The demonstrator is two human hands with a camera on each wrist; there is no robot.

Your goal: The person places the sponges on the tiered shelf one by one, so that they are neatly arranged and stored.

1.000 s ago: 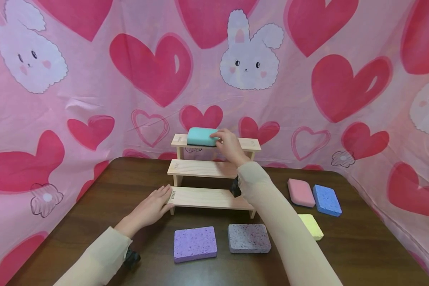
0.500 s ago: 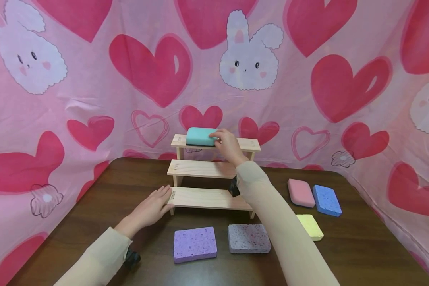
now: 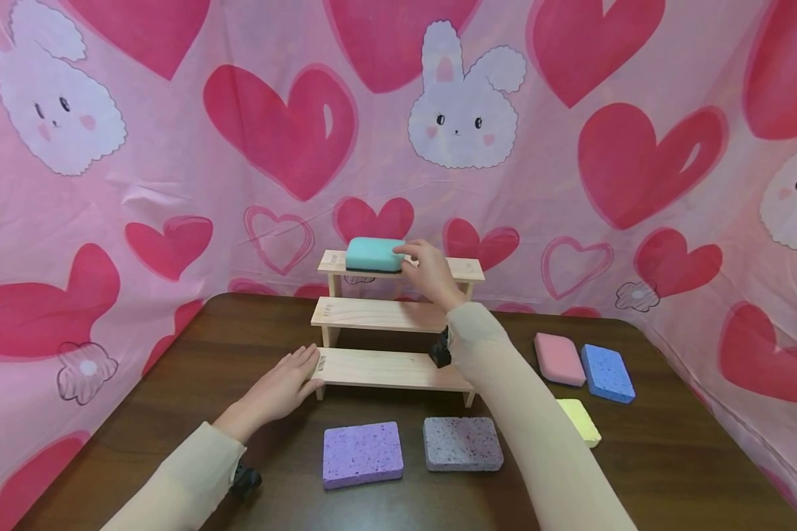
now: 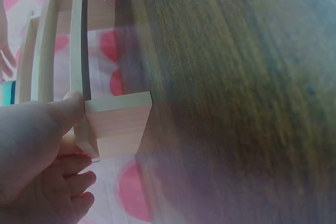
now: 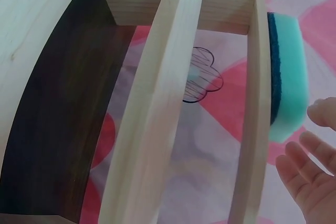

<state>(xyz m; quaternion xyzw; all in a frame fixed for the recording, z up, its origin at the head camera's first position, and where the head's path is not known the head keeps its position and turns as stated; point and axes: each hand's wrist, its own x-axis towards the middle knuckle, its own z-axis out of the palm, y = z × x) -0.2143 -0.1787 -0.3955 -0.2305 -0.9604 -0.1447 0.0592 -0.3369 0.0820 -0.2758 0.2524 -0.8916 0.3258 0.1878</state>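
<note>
A turquoise sponge [image 3: 374, 253] with a dark scouring layer underneath lies on the top board of a three-step wooden shelf [image 3: 385, 367], left of its middle. Right at the sponge's right end is my right hand [image 3: 432, 274], its fingers loosely bent and not wrapped round it; in the right wrist view a narrow gap shows beside the sponge [image 5: 290, 77]. My left hand [image 3: 282, 387] holds the left end of the lowest board, thumb along the front edge; the left wrist view shows the fingers [image 4: 79, 182] bent past the board's end.
On the dark wooden table [image 3: 272, 479], a purple sponge [image 3: 362, 455] and a grey speckled sponge [image 3: 463, 444] lie before the shelf. To the right are a pink sponge [image 3: 559, 358], a blue sponge [image 3: 607, 372] and a yellow sponge [image 3: 581, 422], partly behind my right sleeve. A patterned cloth [image 3: 385, 173] hangs behind.
The turquoise sponge slid very slightly left along the top board, then stayed put while my right hand drew back a little to the right. My left hand has not moved.
</note>
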